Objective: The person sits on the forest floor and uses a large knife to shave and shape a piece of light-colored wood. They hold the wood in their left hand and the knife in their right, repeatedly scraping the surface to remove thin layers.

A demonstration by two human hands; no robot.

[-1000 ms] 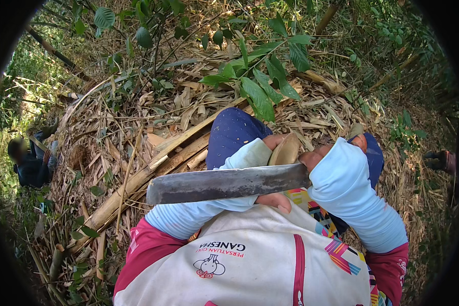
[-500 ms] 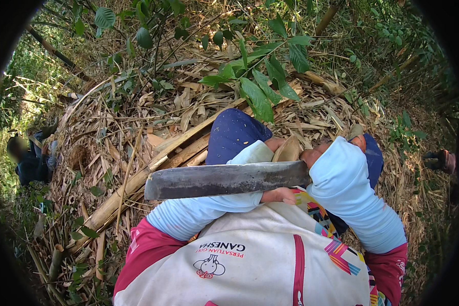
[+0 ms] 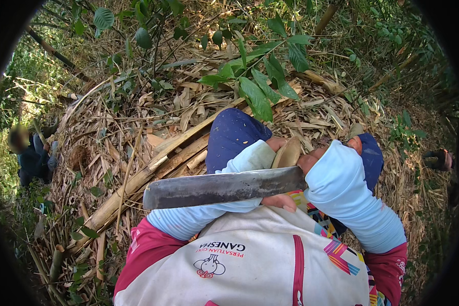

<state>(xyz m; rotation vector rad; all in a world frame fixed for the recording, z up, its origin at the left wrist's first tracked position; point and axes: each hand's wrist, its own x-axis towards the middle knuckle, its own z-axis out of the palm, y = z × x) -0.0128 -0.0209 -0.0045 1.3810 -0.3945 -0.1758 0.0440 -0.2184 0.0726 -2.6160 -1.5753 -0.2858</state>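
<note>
A machete with a long dark blade (image 3: 224, 187) lies across in front of me, its broad end toward the left. My right hand (image 3: 309, 161) is closed at the blade's right end, where the handle is hidden by the fingers and the light blue sleeve. My left hand (image 3: 279, 201) is partly covered by the blade, with some skin showing below it and some above. Between the hands a pale brown piece of wood or bamboo (image 3: 287, 153) sticks up behind the blade. My left fingers seem closed round it, though its lower part is hidden.
Split bamboo poles (image 3: 109, 210) run diagonally over dry leaf litter on the left. A leafy green branch (image 3: 262, 84) hangs ahead of my dark blue knee (image 3: 234, 133). A person in dark clothes (image 3: 34, 159) sits at the far left. Cut bamboo stumps (image 3: 57, 260) stand lower left.
The machete's broad end has dropped slightly, tilting the blade. More of the pale brown piece shows above it. My right hand has shifted a little left and down. The person on the left has moved.
</note>
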